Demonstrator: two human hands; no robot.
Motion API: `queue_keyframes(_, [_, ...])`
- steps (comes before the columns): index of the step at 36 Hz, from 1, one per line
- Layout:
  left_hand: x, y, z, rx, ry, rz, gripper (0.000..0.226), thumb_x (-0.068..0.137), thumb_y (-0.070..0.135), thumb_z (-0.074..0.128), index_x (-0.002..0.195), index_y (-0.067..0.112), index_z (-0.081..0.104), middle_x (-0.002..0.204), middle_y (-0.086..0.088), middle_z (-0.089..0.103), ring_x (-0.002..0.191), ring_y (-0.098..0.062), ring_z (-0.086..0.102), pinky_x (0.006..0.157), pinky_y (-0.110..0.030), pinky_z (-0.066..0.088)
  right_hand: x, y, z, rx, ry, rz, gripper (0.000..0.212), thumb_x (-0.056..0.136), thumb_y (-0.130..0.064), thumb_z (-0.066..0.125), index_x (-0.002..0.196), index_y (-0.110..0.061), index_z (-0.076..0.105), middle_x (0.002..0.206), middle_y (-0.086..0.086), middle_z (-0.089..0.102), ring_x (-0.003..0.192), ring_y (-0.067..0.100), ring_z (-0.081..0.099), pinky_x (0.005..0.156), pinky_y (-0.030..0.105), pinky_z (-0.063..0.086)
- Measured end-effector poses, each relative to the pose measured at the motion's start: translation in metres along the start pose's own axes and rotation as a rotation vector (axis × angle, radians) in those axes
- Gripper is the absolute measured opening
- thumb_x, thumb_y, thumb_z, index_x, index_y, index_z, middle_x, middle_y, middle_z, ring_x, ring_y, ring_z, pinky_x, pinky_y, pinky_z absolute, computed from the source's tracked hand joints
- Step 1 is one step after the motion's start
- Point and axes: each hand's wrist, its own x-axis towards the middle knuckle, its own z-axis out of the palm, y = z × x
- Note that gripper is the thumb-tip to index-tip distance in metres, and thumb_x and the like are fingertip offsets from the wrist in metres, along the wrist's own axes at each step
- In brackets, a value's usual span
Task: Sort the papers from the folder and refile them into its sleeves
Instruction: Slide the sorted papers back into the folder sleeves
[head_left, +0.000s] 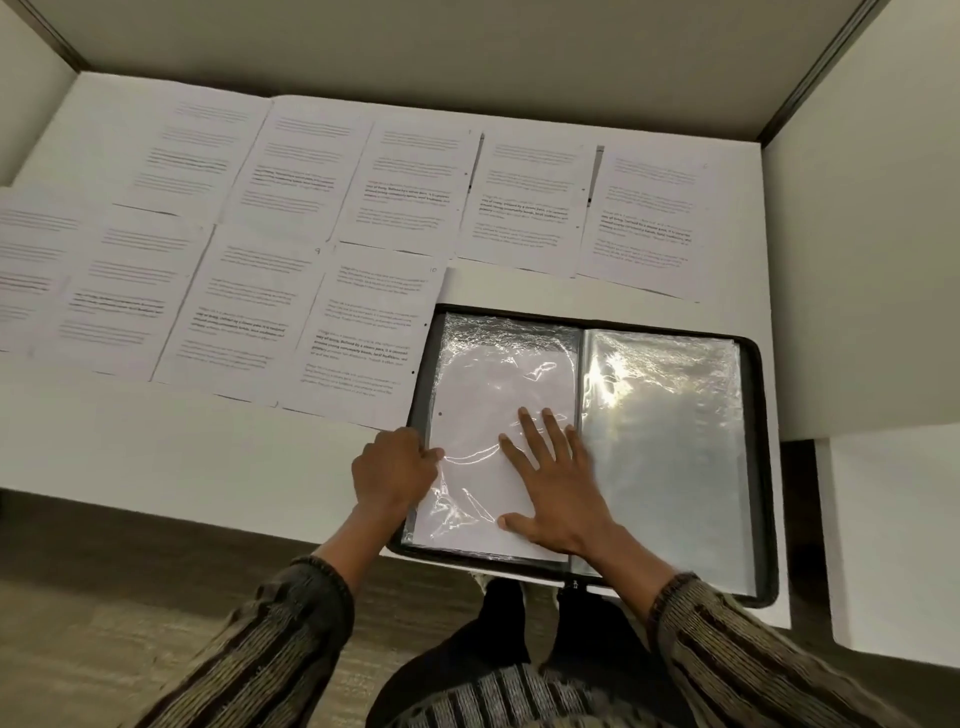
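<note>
While the right hand (558, 488) lies flat with its fingers spread on the left sleeve (483, 364) of the open folder (757, 467), pressing down and grasping nothing, the left hand (392, 473) sits at that sleeve's outer edge with its fingers curled in, and it appears to pinch the plastic edge. Both forearms reach in from below, in striped knit cuffs. Inside the left sleeve is a white sheet (467, 431), blank side up, with a small dark punch mark near its left edge. The clear plastic over it is wrinkled and catches glare. The right sleeve (670, 457) is just as shiny and crinkled, and whether it holds a sheet cannot be told. The dark-rimmed folder lies open and flat on the near right part of the white table (182, 457), close to its near edge. Printed papers (249, 171) are spread face up over the rest of the table in two overlapping rows, five in the far row and four showing in the near one. The nearest paper (363, 332) lies right against the folder's left rim. Pale partition walls (467, 47) close the table in.
</note>
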Motion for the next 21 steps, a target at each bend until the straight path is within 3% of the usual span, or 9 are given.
queue_keyframes(3, [-0.001, 0.007, -0.004, 0.114, 0.010, 0.000, 0.041, 0.099, 0.060, 0.061, 0.101, 0.019, 0.065, 0.097, -0.002, 0.070, 0.096, -0.029, 0.070, 0.073, -0.034, 0.045, -0.001, -0.001, 0.000, 0.002, 0.005, 0.003, 0.114, 0.080, -0.083, 0.054, 0.168, -0.032, 0.001, 0.171, 0.005, -0.030, 0.156, 0.033, -0.030, 0.127, 0.062, -0.002])
queue_keyframes(5, [-0.004, 0.009, -0.006, 0.175, 0.035, 0.007, 0.044, 0.100, 0.061, 0.060, 0.108, 0.018, 0.062, 0.100, -0.003, 0.071, 0.095, -0.028, 0.070, 0.070, -0.034, 0.043, -0.002, -0.001, -0.002, 0.005, 0.002, 0.000, 0.115, 0.080, -0.083, 0.054, 0.168, -0.032, 0.000, 0.170, 0.005, -0.030, 0.156, 0.033, -0.029, 0.127, 0.061, -0.001])
queue_keyframes(13, [-0.009, 0.011, -0.005, 0.244, 0.099, 0.079, 0.030, 0.102, 0.050, 0.063, 0.105, 0.020, 0.063, 0.098, 0.000, 0.074, 0.090, -0.026, 0.073, 0.066, -0.032, 0.042, 0.000, 0.001, -0.007, -0.013, -0.065, -0.020, 0.117, 0.079, -0.083, 0.054, 0.166, -0.034, -0.007, 0.168, 0.005, -0.036, 0.154, 0.033, -0.035, 0.127, 0.060, -0.007])
queue_keyframes(17, [-0.012, 0.016, -0.004, 0.332, 0.089, 0.116, 0.027, 0.106, 0.043, 0.059, 0.114, 0.018, 0.067, 0.105, -0.001, 0.073, 0.097, -0.025, 0.072, 0.074, -0.033, 0.048, 0.003, 0.003, -0.017, 0.030, -0.085, -0.024, 0.107, 0.083, -0.079, 0.054, 0.167, -0.033, 0.006, 0.171, 0.004, -0.028, 0.157, 0.032, -0.028, 0.127, 0.057, -0.007])
queue_keyframes(21, [-0.018, 0.026, -0.008, 0.272, -0.005, 0.108, 0.037, 0.104, 0.048, 0.057, 0.122, 0.017, 0.064, 0.116, -0.005, 0.070, 0.107, -0.028, 0.069, 0.084, -0.036, 0.051, 0.005, 0.011, -0.033, 0.145, -0.099, -0.010, 0.089, 0.089, -0.071, 0.056, 0.163, -0.029, 0.028, 0.175, 0.007, 0.001, 0.161, 0.031, -0.001, 0.128, 0.056, 0.012])
